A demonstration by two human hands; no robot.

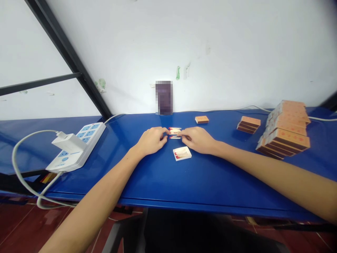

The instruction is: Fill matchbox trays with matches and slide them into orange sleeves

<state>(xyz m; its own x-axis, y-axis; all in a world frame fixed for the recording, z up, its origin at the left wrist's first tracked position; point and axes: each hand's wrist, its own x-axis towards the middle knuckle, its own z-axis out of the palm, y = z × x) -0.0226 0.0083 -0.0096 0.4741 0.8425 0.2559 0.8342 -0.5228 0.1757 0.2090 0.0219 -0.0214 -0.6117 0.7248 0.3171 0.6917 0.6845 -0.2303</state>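
On the blue table lies a small pile of matches [174,131], red heads to the left, with a few loose ones just below it. My left hand [152,140] rests at the pile's left end, fingers bent, index fingertip by the match heads and thumb apart from it. From the other side my right hand [197,140] reaches the right end, its index fingertip touching the sticks and its thumb lower down. Nothing shows between finger and thumb of either hand. Nearer to me sits a white matchbox tray [186,156] holding several matches.
Behind my right hand lies one closed matchbox [202,119]. A short stack of matchboxes [249,124] and a larger stack [286,131] stand to the right. A dark pixelated object [164,97] leans on the wall. Left is a power strip [79,147] with a charger and cable.
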